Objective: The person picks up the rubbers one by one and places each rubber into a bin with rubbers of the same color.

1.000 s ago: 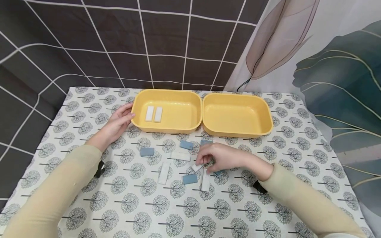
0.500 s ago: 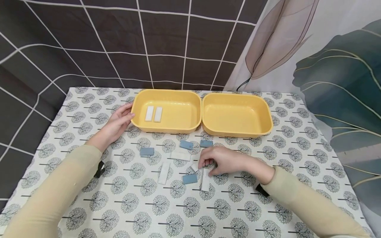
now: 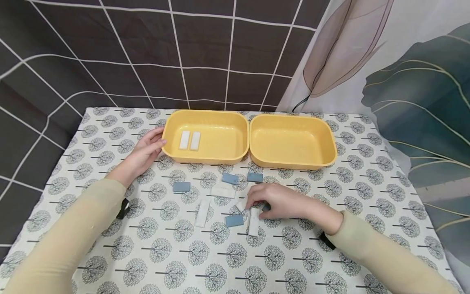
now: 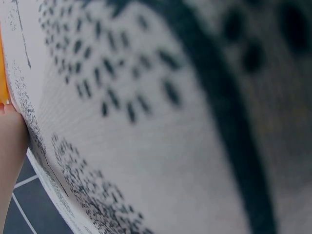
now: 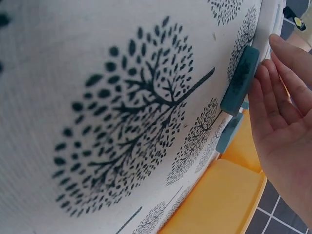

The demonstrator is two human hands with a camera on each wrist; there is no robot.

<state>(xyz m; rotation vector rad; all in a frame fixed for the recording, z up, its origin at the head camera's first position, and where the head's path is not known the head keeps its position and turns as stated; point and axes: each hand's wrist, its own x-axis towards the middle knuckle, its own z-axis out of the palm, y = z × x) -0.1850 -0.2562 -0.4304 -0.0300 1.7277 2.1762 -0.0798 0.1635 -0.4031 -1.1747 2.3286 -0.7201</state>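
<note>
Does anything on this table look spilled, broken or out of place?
Nothing looks spilled or clearly broken. Only the loose blue blocks and white blocks look untidy, lying at mixed angles on the tree-print tablecloth, unlike the neat white pair in the left yellow bin.

Centre of the head view: a plain yellow bin (image 3: 224, 143); to its right, a second yellow bin (image 3: 293, 145). White blocks (image 3: 202, 213): two at left inside the first, others below centre, amid blue-grey blocks (image 3: 234, 221); one of these looks dark teal to my eye, upper right of the right wrist view. Tabletop (image 3: 154, 267): white cloth, repeated blackish trees (image 3: 160, 250) with speckled crowns. Upper left: charcoal backdrop (image 3: 203, 43), white grid. Upper right: whitish curtain (image 3: 415, 20), dusty-pink leaf (image 3: 330, 53), grey-teal shapes (image 3: 411, 87) veined in gold. Lower corners: plain pale-beige sleeves (image 3: 389, 253).
</note>
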